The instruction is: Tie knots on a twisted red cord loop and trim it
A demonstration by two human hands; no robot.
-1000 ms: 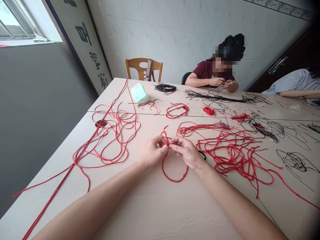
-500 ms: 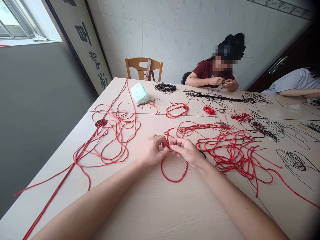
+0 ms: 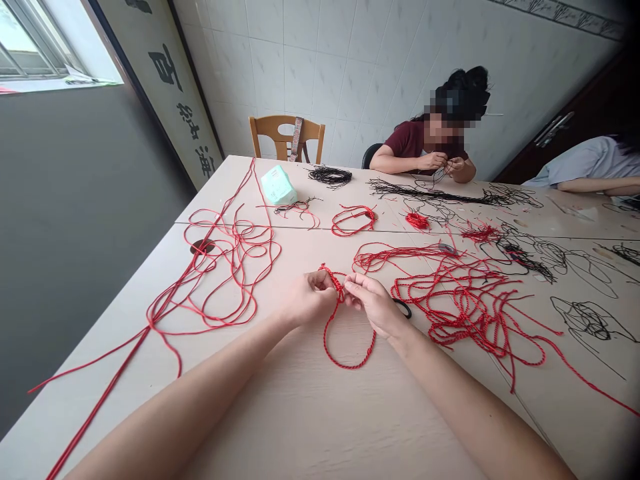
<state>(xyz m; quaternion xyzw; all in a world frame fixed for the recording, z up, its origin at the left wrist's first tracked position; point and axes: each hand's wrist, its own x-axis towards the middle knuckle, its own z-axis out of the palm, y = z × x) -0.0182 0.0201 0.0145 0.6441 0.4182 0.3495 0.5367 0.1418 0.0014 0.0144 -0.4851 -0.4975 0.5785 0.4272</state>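
Between my two hands is a red twisted cord (image 3: 349, 367), its loop hanging down towards the table and a knotted part at the top. My left hand (image 3: 314, 298) is closed, thumb and fingers pinching the cord at the knotted part. Close on the right, my right hand (image 3: 367, 298) is closed too, its fingertips pinched on the cord beside the knot. The exact spot under the fingertips is partly hidden. Just past my right wrist, a black ring-shaped thing (image 3: 403, 308) lies partly covered.
Tangled red twisted cords (image 3: 465, 307) spread on the right, with black cords (image 3: 590, 320) beyond. Long smooth red cords (image 3: 240, 267) lie on the left. Farther back are a pale green packet (image 3: 279, 185) and a black cord coil (image 3: 330, 175). A person (image 3: 425, 147) works with black cord across the table.
The knotted top of the cord has tilted to the left in my fingers. My right fingertips have shifted slightly right, away from the knot. The loop hangs a little lower.
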